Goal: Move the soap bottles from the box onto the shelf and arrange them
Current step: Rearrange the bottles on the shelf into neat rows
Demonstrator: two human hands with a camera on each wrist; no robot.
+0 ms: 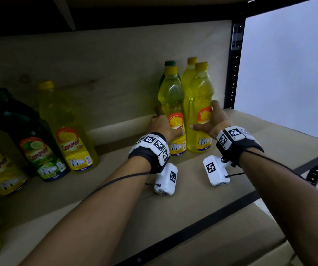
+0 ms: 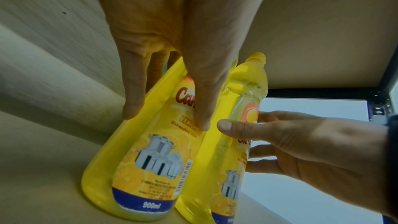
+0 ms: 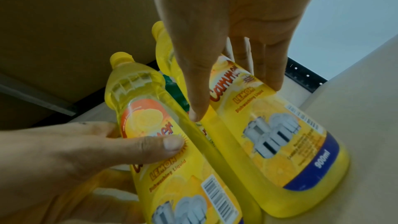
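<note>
Soap bottles, two yellow, upright, touching, on shelf near right post. Left hand wraps left bottle; right hand wraps right bottle, both at label height. Full, likely heavy; smooth plastic probably slippery, slightly squeezable. Best hold: narrowed waist, above label.

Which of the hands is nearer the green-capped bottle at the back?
Left. The left hand grips the yellow bottle directly in front of the green-capped bottle; the right hand holds the neighbouring bottle.

six yellow bottles, two green bottles
</note>
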